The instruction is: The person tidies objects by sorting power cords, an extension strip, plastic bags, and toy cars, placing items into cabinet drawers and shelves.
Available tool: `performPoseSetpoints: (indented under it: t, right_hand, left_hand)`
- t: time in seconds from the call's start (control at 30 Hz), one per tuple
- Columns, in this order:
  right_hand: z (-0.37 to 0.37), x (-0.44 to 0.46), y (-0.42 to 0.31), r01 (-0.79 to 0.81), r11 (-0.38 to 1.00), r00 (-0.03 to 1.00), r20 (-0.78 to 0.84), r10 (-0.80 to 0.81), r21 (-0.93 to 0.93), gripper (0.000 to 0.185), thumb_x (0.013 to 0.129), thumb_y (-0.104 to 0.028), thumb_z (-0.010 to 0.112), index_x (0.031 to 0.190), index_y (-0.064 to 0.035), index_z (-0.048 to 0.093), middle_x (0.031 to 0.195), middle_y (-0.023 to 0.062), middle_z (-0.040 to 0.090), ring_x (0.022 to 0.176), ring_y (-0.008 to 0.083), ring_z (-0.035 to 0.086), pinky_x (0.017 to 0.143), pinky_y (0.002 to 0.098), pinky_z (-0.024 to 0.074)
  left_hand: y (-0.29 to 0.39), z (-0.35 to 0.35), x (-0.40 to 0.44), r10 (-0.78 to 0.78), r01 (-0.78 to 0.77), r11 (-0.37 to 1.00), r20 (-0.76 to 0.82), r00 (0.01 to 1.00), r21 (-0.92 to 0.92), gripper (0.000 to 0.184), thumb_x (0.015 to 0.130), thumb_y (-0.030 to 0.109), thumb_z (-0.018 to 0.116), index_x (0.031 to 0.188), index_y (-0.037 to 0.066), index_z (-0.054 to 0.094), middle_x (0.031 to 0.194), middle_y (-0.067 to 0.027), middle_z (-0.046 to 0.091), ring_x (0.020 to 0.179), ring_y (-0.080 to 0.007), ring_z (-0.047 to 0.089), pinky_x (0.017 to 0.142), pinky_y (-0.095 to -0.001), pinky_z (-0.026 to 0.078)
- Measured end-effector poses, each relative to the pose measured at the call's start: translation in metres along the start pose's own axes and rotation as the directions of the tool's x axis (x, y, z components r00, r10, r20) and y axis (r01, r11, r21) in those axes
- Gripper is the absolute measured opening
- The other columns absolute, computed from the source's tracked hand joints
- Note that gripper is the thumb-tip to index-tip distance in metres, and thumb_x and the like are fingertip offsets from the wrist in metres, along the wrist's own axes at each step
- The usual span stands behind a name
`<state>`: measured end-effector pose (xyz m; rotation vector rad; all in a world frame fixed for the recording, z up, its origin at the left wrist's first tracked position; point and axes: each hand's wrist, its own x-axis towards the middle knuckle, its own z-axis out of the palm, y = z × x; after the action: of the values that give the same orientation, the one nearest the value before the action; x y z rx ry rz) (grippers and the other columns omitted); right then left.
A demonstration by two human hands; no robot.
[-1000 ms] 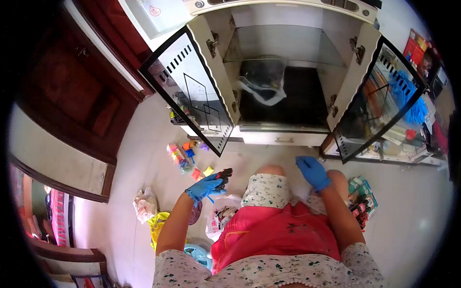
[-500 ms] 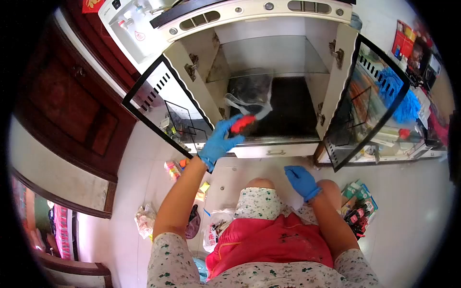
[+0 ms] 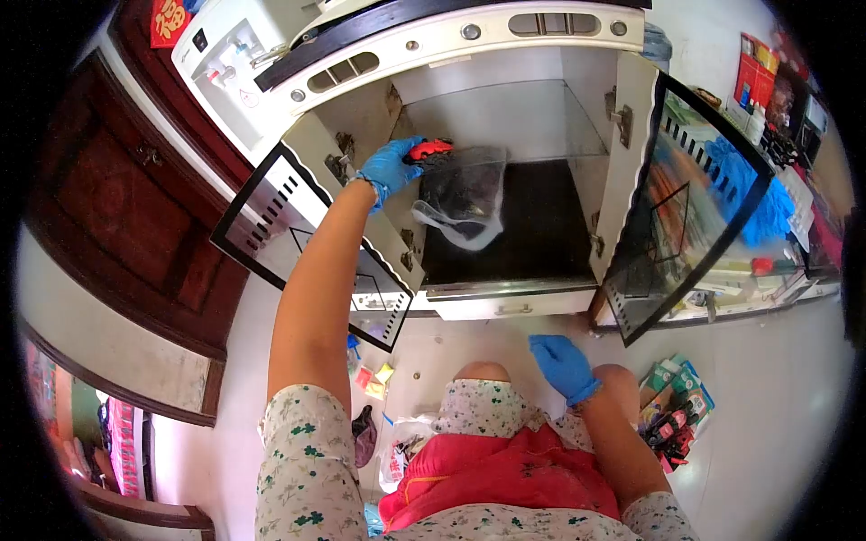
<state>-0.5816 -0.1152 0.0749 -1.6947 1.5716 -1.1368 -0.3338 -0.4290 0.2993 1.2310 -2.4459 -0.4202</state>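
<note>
Wearing a blue glove, my left hand (image 3: 388,169) reaches inside the open cabinet (image 3: 577,216), near its left wall. Its fingers are closed around a red toy car (image 3: 429,150) with dark parts underneath. Just below and right of the car, a clear plastic bag (image 3: 462,200) lies on the black cabinet floor. My right hand (image 3: 563,368), also in a blue glove, is by my right knee, in front of the drawer. Its fingers are together and loosely curled, with nothing visible in them.
Glass doors stand swung out on the left (image 3: 311,236) and right (image 3: 686,203). A glass shelf (image 3: 505,117) crosses the cabinet above the bag. Toys in a heap (image 3: 675,410) lie right of my knee. A white plastic bag (image 3: 397,451) sits at my left.
My left hand has moved up and deeper into the cabinet with the red toy car, past the plastic bag to its upper left. My right hand has barely moved.
</note>
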Motion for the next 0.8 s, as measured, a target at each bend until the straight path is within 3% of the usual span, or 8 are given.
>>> performPoseSetpoints:
  t: [0.13,0.23,0.3,0.43,0.5,0.63,0.7,0.8]
  right_hand:
    - [-0.005,0.002,-0.008,0.018,1.000,1.000,-0.008,-0.018,-0.009,0.023,0.084,-0.021,0.051,0.096,-0.0047,0.061,0.094,0.0192,0.059,0.085,0.0358,0.056,0.075,0.0403,0.0458]
    - [-0.005,0.002,-0.008,-0.007,0.999,0.999,-0.037,0.008,0.043,0.022,0.083,-0.020,0.053,0.095,-0.0052,0.062,0.093,0.0179,0.060,0.085,0.0351,0.056,0.075,0.0386,0.0464]
    - [-0.002,0.000,0.000,0.017,1.000,0.999,-0.031,-0.017,0.011,0.020,0.083,-0.013,0.057,0.100,-0.0049,0.061,0.093,0.0119,0.061,0.084,0.0233,0.058,0.074,0.0298,0.0467]
    - [-0.002,0.000,-0.001,0.005,0.998,1.000,-0.025,-0.003,0.065,0.019,0.083,-0.013,0.057,0.100,-0.0051,0.062,0.092,0.0117,0.061,0.083,0.0228,0.058,0.073,0.0292,0.0465]
    - [-0.002,0.001,-0.003,-0.026,0.993,1.000,-0.011,0.028,0.116,0.023,0.082,-0.020,0.054,0.100,-0.0060,0.061,0.096,0.0169,0.060,0.086,0.0325,0.058,0.075,0.0362,0.0476]
    - [0.000,0.002,-0.003,-0.085,0.989,0.996,0.001,0.085,0.123,0.023,0.082,-0.020,0.054,0.099,-0.0058,0.061,0.097,0.0166,0.060,0.087,0.0321,0.059,0.075,0.0355,0.0479]
    - [0.001,0.002,-0.002,-0.029,0.995,1.000,0.006,0.028,0.095,0.024,0.082,-0.020,0.055,0.100,-0.0049,0.060,0.097,0.0168,0.060,0.085,0.0325,0.059,0.075,0.0363,0.0477]
    - [0.005,0.002,0.011,0.047,0.996,0.999,0.014,-0.048,0.072,0.025,0.082,-0.020,0.055,0.100,-0.0035,0.060,0.097,0.0170,0.060,0.085,0.0331,0.059,0.075,0.0376,0.0474]
  left_hand:
    - [-0.021,-0.005,0.020,0.051,-0.048,0.975,-0.007,0.999,0.215,0.051,0.080,0.017,0.061,0.127,0.007,0.043,0.117,-0.0145,0.055,0.104,-0.0238,0.054,0.091,-0.0324,0.041]
    - [-0.037,-0.003,0.032,-0.026,0.016,0.947,0.027,0.999,0.321,0.049,0.080,0.023,0.061,0.124,0.009,0.046,0.115,-0.0138,0.057,0.101,-0.0250,0.056,0.089,-0.0338,0.042]
    - [-0.050,0.004,0.037,0.006,-0.033,0.911,0.068,0.998,0.412,0.041,0.081,0.026,0.060,0.118,0.009,0.052,0.110,-0.0143,0.059,0.098,-0.0265,0.057,0.086,-0.0349,0.044]
    - [-0.072,0.009,0.045,-0.116,0.099,0.979,0.091,0.989,0.181,0.051,0.070,0.009,0.065,0.119,0.009,0.052,0.115,-0.0173,0.055,0.106,-0.0316,0.053,0.088,-0.0356,0.043]
    - [-0.073,0.006,0.044,-0.181,0.160,0.950,0.053,0.982,0.270,0.050,0.071,0.008,0.063,0.120,0.009,0.052,0.118,-0.0171,0.054,0.109,-0.0319,0.051,0.091,-0.0356,0.042]
    - [-0.075,0.002,0.039,-0.184,0.167,0.947,0.036,0.982,0.276,0.057,0.071,0.006,0.062,0.125,0.009,0.046,0.119,-0.0185,0.052,0.111,-0.0325,0.050,0.093,-0.0362,0.041]
    - [-0.098,0.010,0.046,-0.123,0.128,0.896,-0.038,0.992,0.425,0.062,0.072,0.005,0.060,0.130,0.008,0.038,0.123,-0.0203,0.048,0.114,-0.0341,0.046,0.095,-0.0369,0.039]
    - [-0.028,0.003,0.010,-0.149,0.218,0.887,-0.195,0.969,0.406,0.063,0.074,0.004,0.056,0.132,0.005,0.032,0.126,-0.0217,0.044,0.117,-0.0359,0.043,0.096,-0.0375,0.038]
